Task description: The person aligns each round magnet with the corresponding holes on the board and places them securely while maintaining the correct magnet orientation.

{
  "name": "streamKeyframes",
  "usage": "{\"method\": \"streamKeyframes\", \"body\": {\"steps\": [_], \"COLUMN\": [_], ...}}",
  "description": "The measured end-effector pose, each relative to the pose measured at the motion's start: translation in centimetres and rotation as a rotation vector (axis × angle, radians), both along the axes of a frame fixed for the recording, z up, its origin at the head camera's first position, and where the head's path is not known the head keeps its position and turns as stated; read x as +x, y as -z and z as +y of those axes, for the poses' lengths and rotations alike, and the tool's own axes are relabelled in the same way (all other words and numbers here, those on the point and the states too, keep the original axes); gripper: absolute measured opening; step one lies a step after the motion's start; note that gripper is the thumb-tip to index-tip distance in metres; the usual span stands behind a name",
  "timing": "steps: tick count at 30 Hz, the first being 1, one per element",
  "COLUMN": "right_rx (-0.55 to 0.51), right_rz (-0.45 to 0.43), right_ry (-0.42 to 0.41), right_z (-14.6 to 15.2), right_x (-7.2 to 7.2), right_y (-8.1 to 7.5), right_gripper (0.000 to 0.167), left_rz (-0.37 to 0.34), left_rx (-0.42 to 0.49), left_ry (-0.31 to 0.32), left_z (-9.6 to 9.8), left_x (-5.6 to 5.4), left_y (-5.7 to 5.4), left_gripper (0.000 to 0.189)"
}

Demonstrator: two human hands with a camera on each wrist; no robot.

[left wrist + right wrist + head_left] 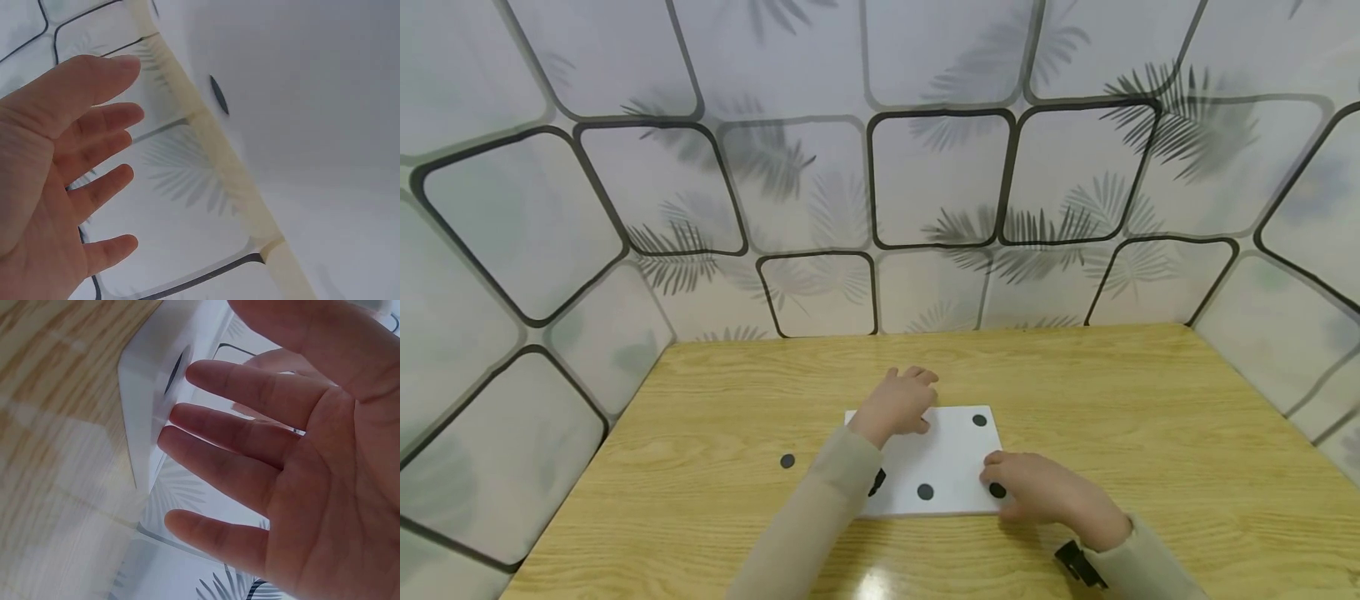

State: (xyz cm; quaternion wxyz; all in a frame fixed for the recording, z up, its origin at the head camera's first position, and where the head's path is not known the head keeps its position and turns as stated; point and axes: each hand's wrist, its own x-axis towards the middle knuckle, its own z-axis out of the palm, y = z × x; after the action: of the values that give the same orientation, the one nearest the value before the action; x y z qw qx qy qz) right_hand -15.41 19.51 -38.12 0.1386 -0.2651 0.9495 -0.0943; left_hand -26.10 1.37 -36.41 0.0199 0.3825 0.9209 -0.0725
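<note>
A flat white board [951,454] lies on the wooden table, with black round discs on it: one [980,420] near its far right corner, one [925,492] along the near edge, and another [997,490] at the near right corner. Over the board's left part is my left hand [897,407], fingers spread and holding nothing; it covers the far left area. My right hand [1048,487] is at the near right corner. In the right wrist view its extended fingertips [199,370] lie beside the corner disc [176,372]; whether they touch it I cannot tell.
On the table [715,508], left of the board, lies a separate black disc [787,460]. Patterned walls [940,179] with leaf prints and dark rounded outlines enclose the table at the back and both sides.
</note>
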Motion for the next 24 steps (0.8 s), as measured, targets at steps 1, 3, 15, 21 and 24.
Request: {"method": "streamKeyframes", "body": {"steps": [1, 3, 15, 21, 24], "right_rx": [0.0, -0.001, 0.015, 0.014, 0.009], "right_rz": [0.001, 0.006, -0.027, -0.036, -0.032], "right_ry": [0.0, -0.007, 0.036, 0.04, 0.03], "right_z": [0.0, 0.0, -0.3, -0.4, -0.3], "right_x": [0.0, 0.0, -0.1, 0.0, 0.0], "right_y": [0.0, 0.0, 0.2, -0.1, -0.1], "right_gripper": [0.034, 0.034, 0.034, 0.033, 0.032], "left_rz": [0.023, 0.058, 0.178, 0.213, 0.227], "left_rx": [0.008, 0.029, 0.111, 0.162, 0.18], "left_ry": [0.007, 0.017, 0.01, 0.017, 0.021], "left_z": [-0.1, -0.4, -2.7, -3.8, -4.2], "left_x": [0.2, 0.8, 3.7, 4.9, 5.2], "left_y": [-0.1, -0.3, -0.5, -0.8, -0.8], "left_gripper": [0.018, 0.023, 0.041, 0.044, 0.044]}}
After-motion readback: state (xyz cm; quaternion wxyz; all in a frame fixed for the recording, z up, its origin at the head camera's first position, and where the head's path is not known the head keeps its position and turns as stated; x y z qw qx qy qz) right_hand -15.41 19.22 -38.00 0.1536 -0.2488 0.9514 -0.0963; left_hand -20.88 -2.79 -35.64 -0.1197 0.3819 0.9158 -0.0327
